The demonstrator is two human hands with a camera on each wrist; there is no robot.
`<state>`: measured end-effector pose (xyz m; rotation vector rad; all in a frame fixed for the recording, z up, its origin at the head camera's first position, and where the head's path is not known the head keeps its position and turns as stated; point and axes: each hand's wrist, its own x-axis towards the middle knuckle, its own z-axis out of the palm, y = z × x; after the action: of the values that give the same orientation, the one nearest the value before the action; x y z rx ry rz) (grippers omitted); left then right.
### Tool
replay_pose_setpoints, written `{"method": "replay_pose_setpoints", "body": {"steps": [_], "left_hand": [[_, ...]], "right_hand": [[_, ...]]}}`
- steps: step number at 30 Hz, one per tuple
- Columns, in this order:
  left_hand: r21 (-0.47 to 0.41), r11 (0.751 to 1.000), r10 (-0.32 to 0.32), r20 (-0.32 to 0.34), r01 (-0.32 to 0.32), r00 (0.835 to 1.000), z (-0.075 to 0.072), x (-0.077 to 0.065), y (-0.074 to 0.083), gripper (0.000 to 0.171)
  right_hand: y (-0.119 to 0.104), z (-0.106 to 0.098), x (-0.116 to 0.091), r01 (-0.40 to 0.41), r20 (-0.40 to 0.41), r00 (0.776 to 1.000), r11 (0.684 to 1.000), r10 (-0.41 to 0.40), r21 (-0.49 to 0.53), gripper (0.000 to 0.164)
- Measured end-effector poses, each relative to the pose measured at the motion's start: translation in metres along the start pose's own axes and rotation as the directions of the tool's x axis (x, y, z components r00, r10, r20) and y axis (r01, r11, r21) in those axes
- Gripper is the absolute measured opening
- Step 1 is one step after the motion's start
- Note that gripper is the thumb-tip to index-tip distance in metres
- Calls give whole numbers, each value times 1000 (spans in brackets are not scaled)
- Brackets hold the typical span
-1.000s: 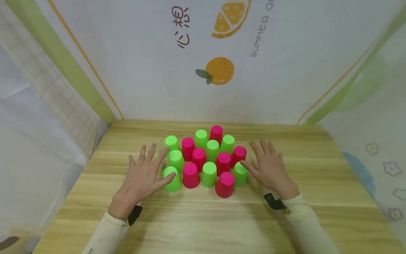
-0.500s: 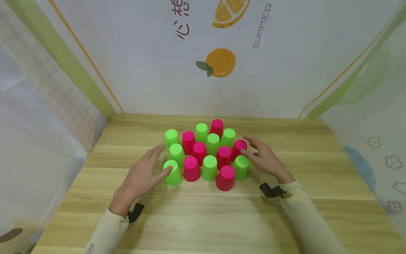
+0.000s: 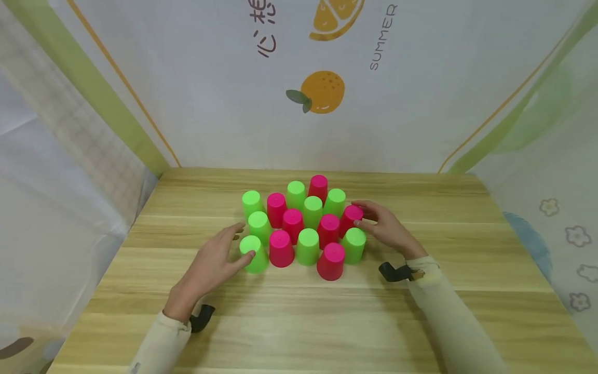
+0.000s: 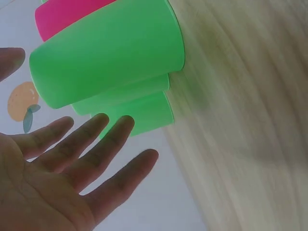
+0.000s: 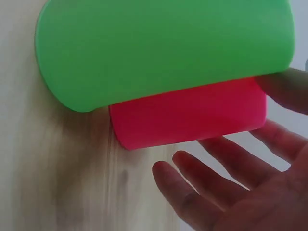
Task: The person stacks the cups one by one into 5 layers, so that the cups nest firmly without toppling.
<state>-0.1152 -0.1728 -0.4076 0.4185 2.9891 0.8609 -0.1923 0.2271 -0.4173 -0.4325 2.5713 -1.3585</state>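
Right grip [image 5: 262,197] partly hidden behind a pink cup [image 5: 187,115], contact uncertain

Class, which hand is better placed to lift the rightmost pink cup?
Probably the right hand, close beside that pink cup; the left hand is on the opposite side, by a green cup.

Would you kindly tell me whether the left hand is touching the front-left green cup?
Apart: the left wrist view shows the left hand clear of the front-left green cup, with visible gaps at thumb and fingertips.
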Motion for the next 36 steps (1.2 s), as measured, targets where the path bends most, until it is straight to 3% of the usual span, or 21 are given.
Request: {"method": "replay_pose_setpoints", "body": {"steps": [10,17,26,36], "left_hand": [[-121,992,28,-11,-29,1000,8,1,-1,69],[-216,976,-7,-29,1,1000,14,-3,-1,65],[-238,971,-11,-24,5,1000,18,-5,1,61],[-228,973,4,-48,-15,999,19,-6,1,56]], "right_hand": [[2,0,5,-4,-14,1000,994,6,109,52],[3,2,7,7,-32,999,994,-3,111,48],[6,-3,10,6,-45,999,996,-2,88,48],[11,-24,17,-4,-68,998,1000,5,17,48]]}}
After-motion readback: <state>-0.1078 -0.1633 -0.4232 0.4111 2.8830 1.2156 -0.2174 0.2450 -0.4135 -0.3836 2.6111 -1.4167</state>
